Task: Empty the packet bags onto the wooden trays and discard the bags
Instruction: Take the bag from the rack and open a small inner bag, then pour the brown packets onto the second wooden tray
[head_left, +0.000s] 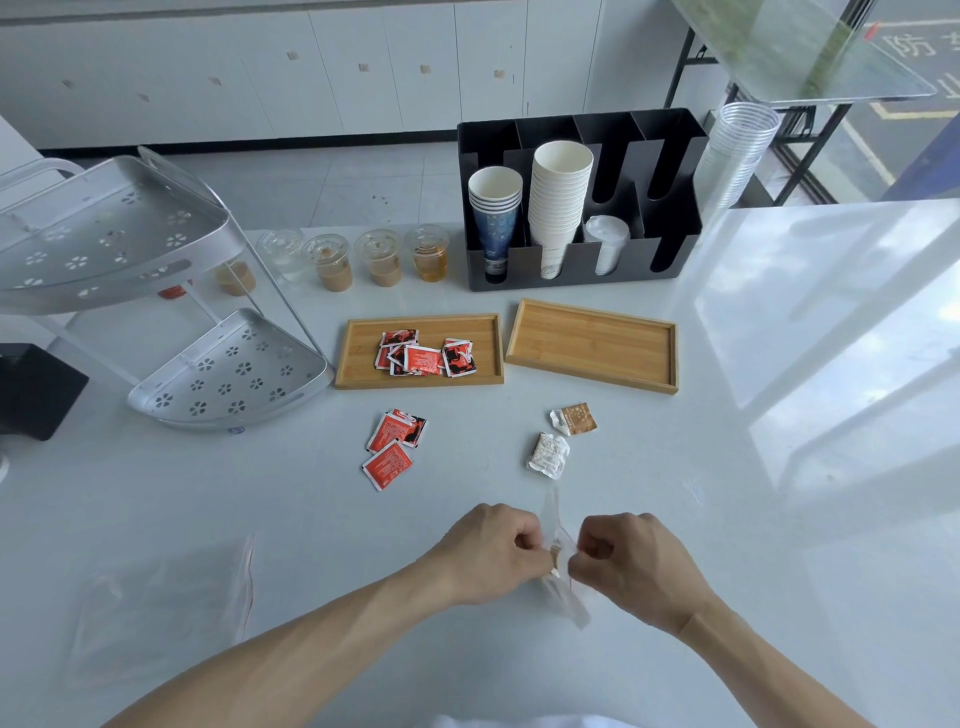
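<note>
- Head view: my left hand (496, 553) and right hand (631, 564) each pinch one side of the clear packet bag (563, 587) low over the table (779, 467); I judge the opposed grips serve to pull its mouth apart.
- Left wooden tray (363, 364) holds the red packets (423, 353); right wooden tray (592, 343) is bare, likely for this bag's contents.
- Loose red packets (392, 447) and two brown-white packets (561, 436) lie between the trays and my hands.
- A flat clear bag (166, 608) lies at left, not yet discarded.
</note>
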